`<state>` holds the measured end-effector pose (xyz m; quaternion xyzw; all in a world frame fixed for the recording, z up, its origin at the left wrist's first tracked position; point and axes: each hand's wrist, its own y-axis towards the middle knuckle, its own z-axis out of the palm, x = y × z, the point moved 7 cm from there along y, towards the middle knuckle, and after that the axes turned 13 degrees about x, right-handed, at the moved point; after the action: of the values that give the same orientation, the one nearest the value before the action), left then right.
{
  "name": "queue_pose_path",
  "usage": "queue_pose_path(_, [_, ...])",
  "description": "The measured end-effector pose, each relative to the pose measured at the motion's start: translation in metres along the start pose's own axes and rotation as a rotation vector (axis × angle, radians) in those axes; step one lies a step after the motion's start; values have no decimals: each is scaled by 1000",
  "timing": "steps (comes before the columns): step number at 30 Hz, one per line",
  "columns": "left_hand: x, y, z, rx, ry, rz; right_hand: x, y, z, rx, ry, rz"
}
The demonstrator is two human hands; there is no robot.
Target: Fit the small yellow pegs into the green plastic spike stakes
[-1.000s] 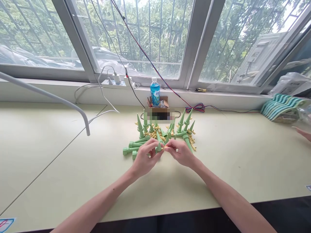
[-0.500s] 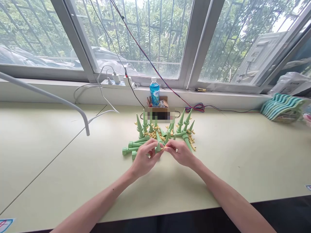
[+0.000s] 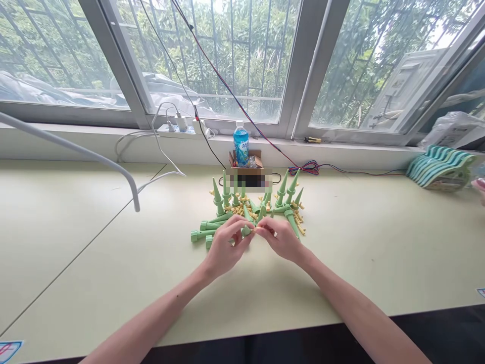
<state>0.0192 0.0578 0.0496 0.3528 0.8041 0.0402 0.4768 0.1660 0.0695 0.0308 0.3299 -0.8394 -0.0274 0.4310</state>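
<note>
My left hand point(image 3: 226, 246) is closed around a green plastic watering spike point(image 3: 246, 231), its fingers covering much of it. My right hand point(image 3: 281, 237) pinches a small yellow valve point(image 3: 254, 230) against the spike's side; the fingertips hide most of this piece. The two hands almost meet. Just behind them, several green spikes stand upright with yellow valves in their sides, one being the spike point(image 3: 217, 198) at the left. Other spikes, like this one point(image 3: 202, 235), lie flat beside my left hand. Loose yellow valves point(image 3: 248, 208) are heaped among the standing spikes.
A bottle of blue liquid point(image 3: 241, 145) and an open cardboard box point(image 3: 255, 161) are behind the spikes. A white curved tube point(image 3: 109, 164) reaches over the table point(image 3: 94, 283) at left. Stacked green-and-blue plastic pieces point(image 3: 439, 169) are at far right. Cables point(image 3: 308, 168) lie along the sill.
The spike in my left hand has tilted, its point now turned differently. Both hands stay nearly in place. At the far right edge, another person's hand with a pink thing has shifted slightly.
</note>
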Motion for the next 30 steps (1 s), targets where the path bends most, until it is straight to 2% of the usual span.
queue_pose_path(11, [-3,0,-3,-60,53,-6,3,-2,1,15,10,-41])
queue_pose_path(30, [-1,-1,-1,-65,-7,55,2,-1,-1,-1,-2,-69])
